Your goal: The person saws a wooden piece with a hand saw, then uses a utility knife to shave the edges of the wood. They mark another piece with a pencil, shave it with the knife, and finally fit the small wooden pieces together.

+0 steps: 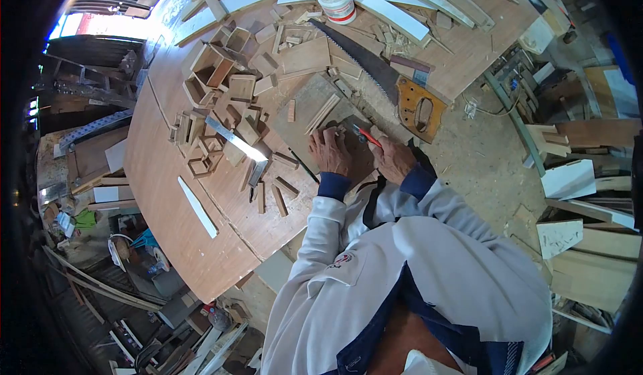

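My left hand [330, 151] rests on a brown wooden board [301, 122], palm down with its fingers stretched out. Just beyond its fingertips lie several thin wooden strips [324, 112], side by side. My right hand [396, 161] is closed around a slim red tool [367, 134] with a dark tip. That tip points toward the board and my left hand; its exact kind is hard to make out. A small wooden block [291, 111] sits on the board, left of the strips.
A handsaw [375, 67] with a wooden handle lies beyond my hands. Small wooden boxes [216, 67] and offcuts crowd the table [157, 154] to the left, near a metal blade [234, 138]. A white tub [337, 5] holding sticks stands at the back.
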`<state>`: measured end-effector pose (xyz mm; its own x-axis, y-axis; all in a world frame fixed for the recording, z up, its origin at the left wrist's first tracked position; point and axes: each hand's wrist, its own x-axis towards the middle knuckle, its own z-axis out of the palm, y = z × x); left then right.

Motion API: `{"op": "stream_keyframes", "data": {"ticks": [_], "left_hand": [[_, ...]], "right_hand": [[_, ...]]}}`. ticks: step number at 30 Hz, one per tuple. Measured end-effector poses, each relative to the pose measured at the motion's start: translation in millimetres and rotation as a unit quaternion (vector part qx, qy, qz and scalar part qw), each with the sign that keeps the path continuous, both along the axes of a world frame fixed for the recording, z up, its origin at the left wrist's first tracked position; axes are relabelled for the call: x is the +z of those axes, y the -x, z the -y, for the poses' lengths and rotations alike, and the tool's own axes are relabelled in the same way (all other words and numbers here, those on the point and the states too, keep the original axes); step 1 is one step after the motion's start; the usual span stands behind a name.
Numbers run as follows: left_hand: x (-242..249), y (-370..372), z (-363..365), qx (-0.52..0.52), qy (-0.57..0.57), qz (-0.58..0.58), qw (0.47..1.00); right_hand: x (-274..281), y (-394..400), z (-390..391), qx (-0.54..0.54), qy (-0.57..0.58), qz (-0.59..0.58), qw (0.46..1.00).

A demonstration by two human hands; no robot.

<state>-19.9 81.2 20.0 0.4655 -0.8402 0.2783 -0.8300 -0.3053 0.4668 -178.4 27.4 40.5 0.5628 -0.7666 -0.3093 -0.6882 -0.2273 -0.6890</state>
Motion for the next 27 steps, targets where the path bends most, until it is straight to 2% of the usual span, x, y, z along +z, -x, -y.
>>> {"op": "stream_keyframes", "data": {"ticks": [5, 9, 13, 16, 18, 25, 27], "left_hand": [[-4.1, 0.1, 0.6, -0.001, 0.016, -0.001, 1.0], [-0.7, 2.9, 1.4, 0.013, 0.015, 0.001, 1.0], [-1.1, 1.6, 2.0, 0.015, 0.009, 0.007, 1.0], [0.5, 1.4, 1.9, 0.005, 0.015, 0.008, 1.0], [-1.1, 0.1, 2.1, 0.002, 0.014, 0.004, 1.0], [0.1, -0.1, 1.9, 0.003, -0.004, 0.015, 1.0], [2.7, 0.3, 1.8, 0.007, -0.006, 0.016, 1.0]], "right_hand": [[-15.6, 0.2, -2.7, 0.014, 0.051, 0.019, 0.998], [-7.2, -4.3, -4.0, 0.022, 0.078, 0.019, 0.997], [-1.4, -6.5, -4.2, 0.032, 0.052, 0.009, 0.998], [2.4, -8.6, -5.5, 0.033, 0.089, 0.018, 0.995], [9.4, -10.4, -4.8, 0.039, 0.059, -0.011, 0.997], [-2.9, -14.2, -14.9, 0.048, 0.064, -0.024, 0.996], [3.7, -9.6, -17.8, 0.04, 0.101, 0.027, 0.994]]}}
